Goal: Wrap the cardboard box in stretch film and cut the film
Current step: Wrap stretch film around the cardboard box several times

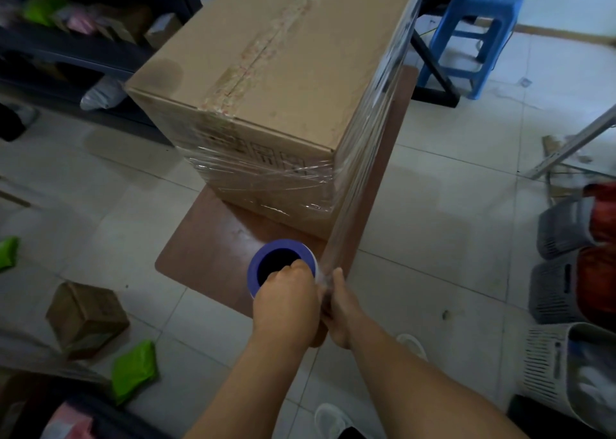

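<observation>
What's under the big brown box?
The cardboard box sits on a reddish-brown table. The tabletop part directly beneath it is covered, so anything there cannot be seen.

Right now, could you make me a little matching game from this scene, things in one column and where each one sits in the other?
Things:
1. cardboard box
2. film roll
3. blue stool
4. small carton

Places:
A. on the floor, lower left
B. on the brown table
C. in the left hand
D. on the floor beyond the table, upper right

Pairs: 1-B, 2-C, 3-D, 4-A
</observation>
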`<move>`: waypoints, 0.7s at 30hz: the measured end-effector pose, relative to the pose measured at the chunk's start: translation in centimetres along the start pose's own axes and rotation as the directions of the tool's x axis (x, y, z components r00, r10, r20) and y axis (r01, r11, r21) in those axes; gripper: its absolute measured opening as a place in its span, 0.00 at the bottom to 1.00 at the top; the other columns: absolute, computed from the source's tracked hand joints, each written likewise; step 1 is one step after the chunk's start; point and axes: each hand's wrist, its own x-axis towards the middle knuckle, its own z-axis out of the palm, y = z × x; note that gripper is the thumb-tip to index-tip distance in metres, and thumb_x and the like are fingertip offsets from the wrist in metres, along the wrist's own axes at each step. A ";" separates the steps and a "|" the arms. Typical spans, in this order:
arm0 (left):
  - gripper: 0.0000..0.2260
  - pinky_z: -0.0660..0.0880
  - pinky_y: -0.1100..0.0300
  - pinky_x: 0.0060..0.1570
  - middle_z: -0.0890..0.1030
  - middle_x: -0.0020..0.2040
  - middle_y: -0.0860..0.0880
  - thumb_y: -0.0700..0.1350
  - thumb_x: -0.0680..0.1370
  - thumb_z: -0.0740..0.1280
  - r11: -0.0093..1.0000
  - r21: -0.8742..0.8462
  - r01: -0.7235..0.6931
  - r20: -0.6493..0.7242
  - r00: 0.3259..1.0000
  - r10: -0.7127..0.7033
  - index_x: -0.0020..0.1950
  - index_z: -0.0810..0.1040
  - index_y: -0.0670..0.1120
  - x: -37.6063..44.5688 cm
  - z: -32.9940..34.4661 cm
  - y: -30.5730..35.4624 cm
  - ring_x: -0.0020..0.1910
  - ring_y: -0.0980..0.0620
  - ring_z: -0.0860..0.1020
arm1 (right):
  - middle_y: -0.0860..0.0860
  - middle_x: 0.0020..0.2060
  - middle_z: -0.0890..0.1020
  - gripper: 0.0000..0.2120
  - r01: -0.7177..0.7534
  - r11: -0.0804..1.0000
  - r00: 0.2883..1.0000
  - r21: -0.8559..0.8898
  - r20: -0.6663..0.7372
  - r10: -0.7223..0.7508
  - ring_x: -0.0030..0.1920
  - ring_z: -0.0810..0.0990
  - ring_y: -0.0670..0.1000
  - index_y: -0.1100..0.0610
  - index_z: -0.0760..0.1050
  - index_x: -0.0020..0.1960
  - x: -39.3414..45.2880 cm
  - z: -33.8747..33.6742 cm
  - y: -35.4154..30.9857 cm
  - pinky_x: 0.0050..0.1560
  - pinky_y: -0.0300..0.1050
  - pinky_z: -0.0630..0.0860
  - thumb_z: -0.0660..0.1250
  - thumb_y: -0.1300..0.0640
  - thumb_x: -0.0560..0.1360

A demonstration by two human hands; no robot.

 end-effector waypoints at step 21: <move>0.08 0.78 0.59 0.40 0.79 0.47 0.48 0.48 0.79 0.63 0.999 0.014 -0.043 0.001 0.999 0.043 0.55 0.72 0.45 0.9 -1.1 -5.7 0.44 0.51 0.79 | 0.60 0.55 0.83 0.37 -0.015 0.999 0.998 0.049 -0.055 0.018 0.53 0.82 0.58 0.59 0.76 0.64 1.4 5.4 2.3 0.52 0.54 0.80 0.44 0.33 0.78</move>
